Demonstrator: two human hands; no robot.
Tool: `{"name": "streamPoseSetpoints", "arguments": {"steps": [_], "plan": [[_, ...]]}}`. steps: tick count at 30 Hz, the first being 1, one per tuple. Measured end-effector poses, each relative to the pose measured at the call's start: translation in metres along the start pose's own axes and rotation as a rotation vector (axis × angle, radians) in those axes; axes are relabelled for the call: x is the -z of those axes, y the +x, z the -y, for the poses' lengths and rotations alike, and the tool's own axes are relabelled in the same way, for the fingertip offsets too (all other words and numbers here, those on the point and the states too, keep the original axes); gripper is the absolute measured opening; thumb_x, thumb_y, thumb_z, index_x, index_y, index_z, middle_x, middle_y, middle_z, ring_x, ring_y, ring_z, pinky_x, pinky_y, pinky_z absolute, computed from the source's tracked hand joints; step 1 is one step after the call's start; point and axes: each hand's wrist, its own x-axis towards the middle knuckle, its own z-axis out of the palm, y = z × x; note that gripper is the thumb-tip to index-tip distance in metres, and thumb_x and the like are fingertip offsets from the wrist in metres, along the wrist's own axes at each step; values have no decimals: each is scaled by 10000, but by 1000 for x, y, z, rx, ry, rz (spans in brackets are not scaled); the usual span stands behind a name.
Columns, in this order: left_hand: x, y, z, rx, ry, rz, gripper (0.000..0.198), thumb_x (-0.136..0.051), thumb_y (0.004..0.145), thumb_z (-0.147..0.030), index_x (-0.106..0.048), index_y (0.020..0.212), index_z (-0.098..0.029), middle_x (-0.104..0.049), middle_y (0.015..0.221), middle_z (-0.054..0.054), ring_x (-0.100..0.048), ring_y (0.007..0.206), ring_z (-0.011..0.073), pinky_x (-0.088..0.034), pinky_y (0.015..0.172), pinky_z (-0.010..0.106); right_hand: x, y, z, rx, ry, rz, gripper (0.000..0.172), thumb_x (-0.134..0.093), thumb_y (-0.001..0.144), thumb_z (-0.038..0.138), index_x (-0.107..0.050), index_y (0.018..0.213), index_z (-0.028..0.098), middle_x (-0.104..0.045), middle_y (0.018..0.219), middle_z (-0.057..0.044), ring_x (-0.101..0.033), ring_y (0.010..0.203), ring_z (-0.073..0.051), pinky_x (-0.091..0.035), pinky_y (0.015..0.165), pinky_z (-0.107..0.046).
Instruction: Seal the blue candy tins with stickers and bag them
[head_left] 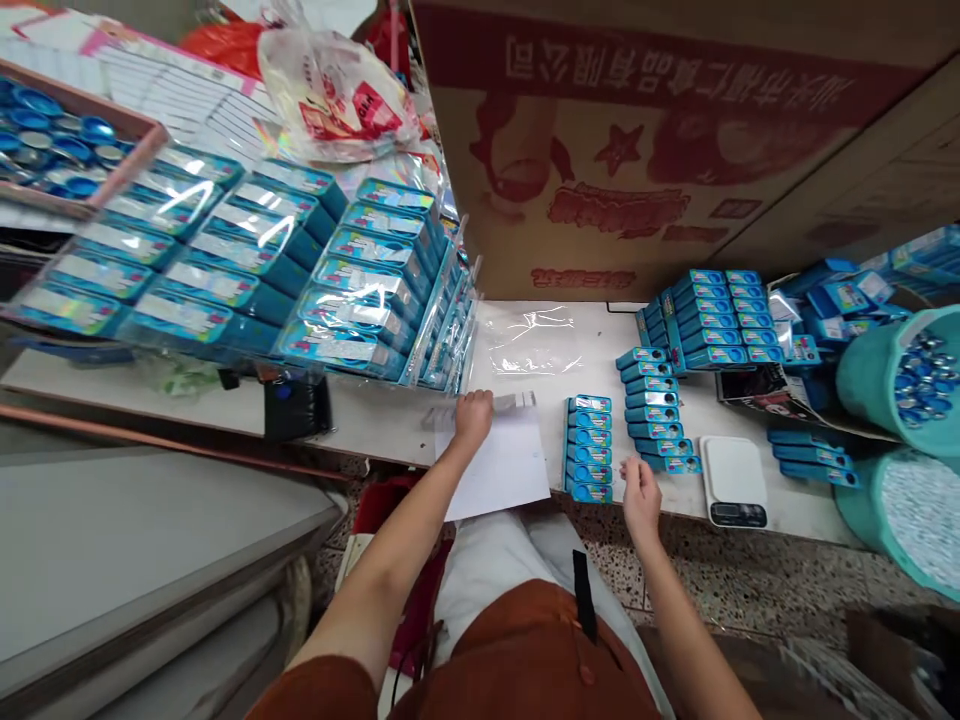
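My left hand (pixel 474 420) is closed over the upper edge of a white sheet (pixel 495 465) at the table's front. Whatever its curled fingers hold, if anything, is hidden. A shiny strip (pixel 521 400) runs along that edge. To the right, my right hand (pixel 641 492) has its fingers pressed together; what is between them is too small to make out. It is just right of a column of small blue boxes (pixel 590 450) and below a second, slanting column of blue boxes (pixel 652 400).
Bagged blue boxes (pixel 360 290) are stacked at left, below a tray (pixel 154 140) of blue caps. Flat clear bags (pixel 532 345) lie before a large carton (pixel 600 150). A white scale (pixel 733 475), more blue boxes (pixel 727 310) and turquoise buckets (pixel 862 375) stand at right.
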Motion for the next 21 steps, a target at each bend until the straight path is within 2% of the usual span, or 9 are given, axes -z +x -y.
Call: {"name": "streamPoseSetpoints", "arguments": {"steps": [2, 4, 7, 11, 14, 16, 18, 20, 21], "plan": [[9, -24, 0, -76, -24, -30, 248, -429, 789, -45, -642, 812, -170, -645, 840, 122, -573, 877, 266, -376, 769, 386, -2, -23, 14, -14, 72, 89, 467, -430, 827, 626, -626, 810, 203, -656, 824, -65, -594, 809, -223, -449, 775, -332], [21, -60, -3, -177, -67, -95, 253, -449, 777, -51, -643, 827, -205, -652, 866, 90, -561, 894, 247, -371, 769, 371, -8, -43, 33, -45, 162, 204, 513, -447, 806, 664, -665, 829, 200, -667, 818, -69, -600, 807, -223, -465, 749, -331], [45, -119, -9, -306, -139, -174, 334, -459, 739, -24, -663, 901, -232, -671, 941, 63, -560, 941, 231, -371, 805, 364, -24, -68, 63, -214, 402, 386, 626, -468, 745, 746, -704, 900, 188, -693, 848, -82, -626, 804, -218, -493, 695, -321], [82, -175, -9, -405, -182, -191, 332, -467, 763, -37, -681, 908, -246, -688, 926, 43, -571, 917, 226, -377, 818, 373, -41, -97, 96, -357, 643, 558, 475, -722, 638, 586, -704, 898, 188, -716, 862, -56, -646, 722, -193, -510, 663, -301], [112, -195, 2, -459, -203, -70, 329, -589, 785, -197, -639, 1107, -246, -653, 1107, 71, -536, 1048, 265, -385, 901, 397, -44, -116, 111, -355, 650, 582, 397, -804, 577, 466, -698, 835, 182, -715, 790, -35, -621, 618, -162, -495, 604, -278], [131, -199, 13, -487, -223, -2, 625, -678, 742, -411, -506, 1312, -221, -549, 1298, 122, -452, 1206, 311, -341, 1006, 435, -42, -128, 118, -334, 632, 593, 366, -794, 592, 462, -697, 809, 183, -710, 765, -29, -614, 618, -157, -491, 598, -270], [149, -196, 24, -473, -240, -1, 894, -694, 684, -568, -365, 1421, -183, -442, 1407, 166, -361, 1309, 340, -270, 1077, 461, -40, -140, 125, -273, 607, 616, 348, -777, 619, 464, -704, 818, 187, -712, 790, -32, -629, 687, -169, -501, 640, -272], [164, -188, 33, -468, -258, 12, 950, -687, 675, -600, -324, 1445, -178, -414, 1434, 170, -327, 1343, 343, -239, 1098, 459, -40, -153, 132, -204, 600, 636, 343, -763, 640, 467, -712, 840, 193, -717, 832, -41, -639, 772, -185, -510, 704, -287], [171, -184, 36, -493, -271, 60, 902, -682, 691, -581, -350, 1436, -195, -436, 1423, 155, -349, 1335, 333, -250, 1093, 444, -40, -159, 135, -179, 608, 639, 345, -759, 646, 465, -714, 857, 196, -719, 848, -45, -642, 804, -192, -512, 735, -298]]}}
